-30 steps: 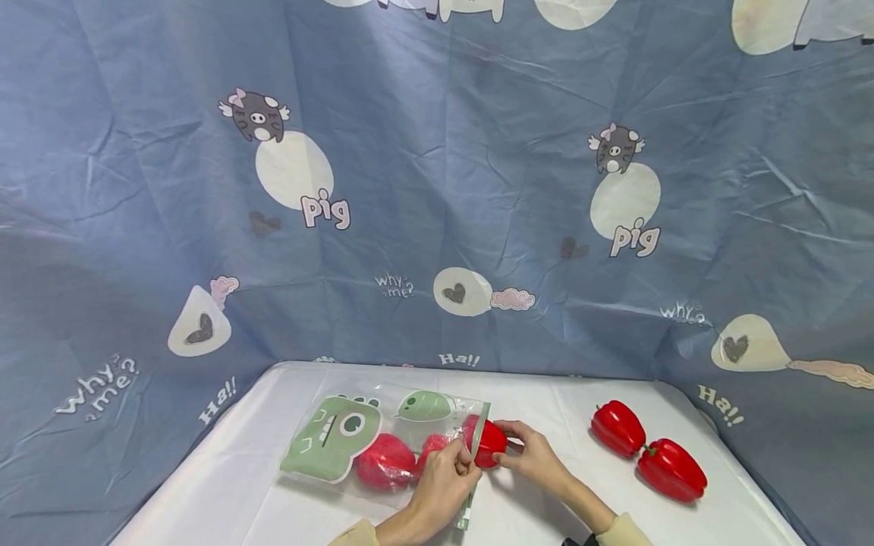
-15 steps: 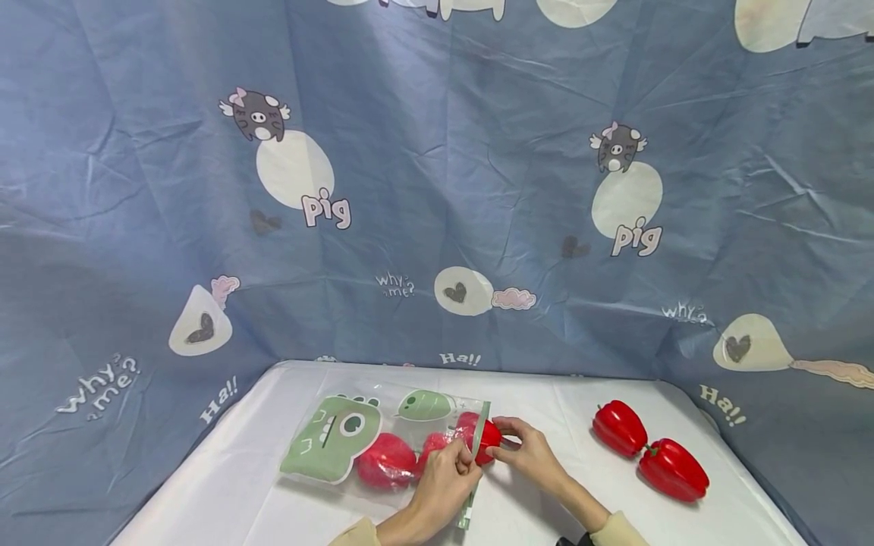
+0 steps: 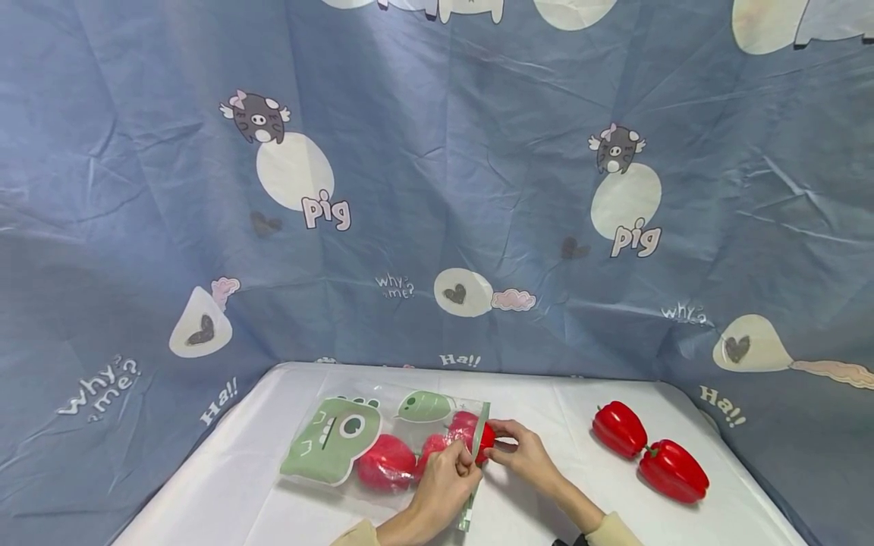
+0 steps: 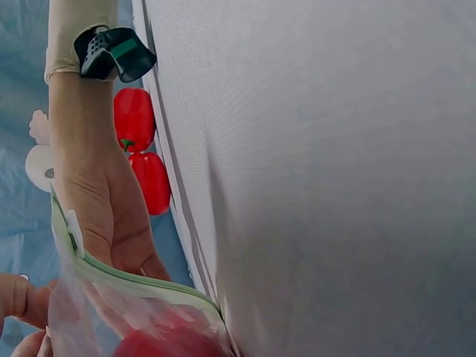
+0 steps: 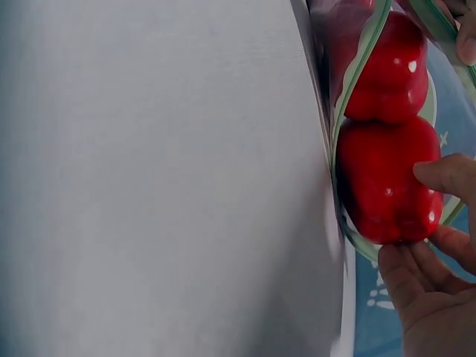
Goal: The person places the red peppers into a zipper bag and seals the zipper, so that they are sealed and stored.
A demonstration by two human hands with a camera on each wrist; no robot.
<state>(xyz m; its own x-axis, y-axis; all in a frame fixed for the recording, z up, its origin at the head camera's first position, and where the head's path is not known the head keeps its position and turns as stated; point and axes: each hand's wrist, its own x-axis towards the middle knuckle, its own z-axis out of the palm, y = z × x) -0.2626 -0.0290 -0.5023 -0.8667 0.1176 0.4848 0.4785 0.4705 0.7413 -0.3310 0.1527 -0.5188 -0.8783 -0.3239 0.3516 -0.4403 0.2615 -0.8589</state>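
Observation:
A clear zip bag printed with a green one-eyed monster lies on the table, its green-edged mouth facing right. Two red bell peppers show inside it, one pepper near the middle and another partly behind my left hand. That hand pinches the bag's edge at the mouth. With thumb and fingers, my right hand holds a third bell pepper by its end, most of it within the mouth. In the right wrist view it touches another pepper deeper in the bag.
Two more red bell peppers, one farther back and one nearer, lie on the right of the white-covered table. A blue printed curtain hangs behind and along both sides.
My right hand has pushed its bell pepper leftward, deeper into the bag's mouth. My left hand keeps its pinch on the bag's edge.

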